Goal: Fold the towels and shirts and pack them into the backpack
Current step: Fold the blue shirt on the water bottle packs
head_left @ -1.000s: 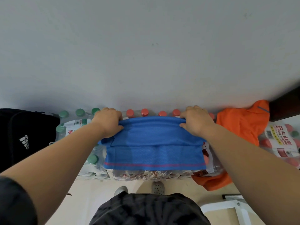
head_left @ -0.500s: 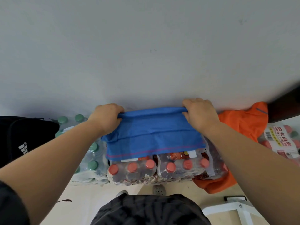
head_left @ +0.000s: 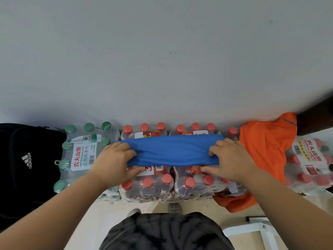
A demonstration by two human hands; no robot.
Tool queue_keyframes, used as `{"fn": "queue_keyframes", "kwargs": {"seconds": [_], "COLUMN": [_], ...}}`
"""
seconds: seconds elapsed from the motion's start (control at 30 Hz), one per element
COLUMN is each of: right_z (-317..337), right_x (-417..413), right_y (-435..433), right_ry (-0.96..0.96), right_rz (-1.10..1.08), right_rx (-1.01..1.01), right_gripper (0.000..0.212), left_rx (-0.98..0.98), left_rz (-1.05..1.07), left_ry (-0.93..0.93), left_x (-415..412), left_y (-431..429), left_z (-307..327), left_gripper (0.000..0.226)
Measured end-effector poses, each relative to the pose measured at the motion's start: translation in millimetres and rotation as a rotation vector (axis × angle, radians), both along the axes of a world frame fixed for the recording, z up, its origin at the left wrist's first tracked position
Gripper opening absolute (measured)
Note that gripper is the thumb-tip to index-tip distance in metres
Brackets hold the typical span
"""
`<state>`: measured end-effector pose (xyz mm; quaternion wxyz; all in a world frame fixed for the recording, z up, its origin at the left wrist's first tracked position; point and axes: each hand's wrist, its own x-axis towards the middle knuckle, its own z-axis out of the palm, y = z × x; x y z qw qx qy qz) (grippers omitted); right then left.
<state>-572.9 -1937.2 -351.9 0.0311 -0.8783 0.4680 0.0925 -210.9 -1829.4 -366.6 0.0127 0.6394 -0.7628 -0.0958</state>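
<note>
A blue cloth (head_left: 171, 149), folded into a narrow band, lies across the red-capped bottle packs (head_left: 147, 184) in front of me. My left hand (head_left: 114, 162) grips its left end, fingers over the top and thumb underneath. My right hand (head_left: 232, 159) grips the right end the same way. An orange shirt (head_left: 264, 150) lies crumpled over the packs to the right. The black backpack (head_left: 27, 159) with a white logo stands at the far left.
A green-capped bottle pack (head_left: 81, 152) sits between the backpack and the red-capped packs. More red-capped bottles (head_left: 310, 165) lie at the far right. A grey wall (head_left: 162, 60) rises right behind everything. A white frame (head_left: 252, 230) stands on the floor at lower right.
The blue cloth went from a wide flat panel to a narrow band. Both hands moved from its far edge to its two ends, nearer to me, uncovering the far bottle caps.
</note>
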Motion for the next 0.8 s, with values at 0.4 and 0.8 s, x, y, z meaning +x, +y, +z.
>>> {"fn": "queue_keyframes", "kwargs": {"seconds": [0.4,0.8], "right_z": [-40,-43], "right_x": [58,52], "right_y": [7,6], "right_ry": [0.01,0.009], "right_rz": [-0.183,-0.164], "right_rx": [0.222,0.182], "right_gripper": [0.089,0.088], "left_rx": [0.183,0.2], "left_rz": [0.57,0.62], "left_ry": [0.207,0.306], "left_x": [-9,-4], "left_y": [-7,-8], "left_z": [0,13], "left_gripper": [0.068,0.072]}}
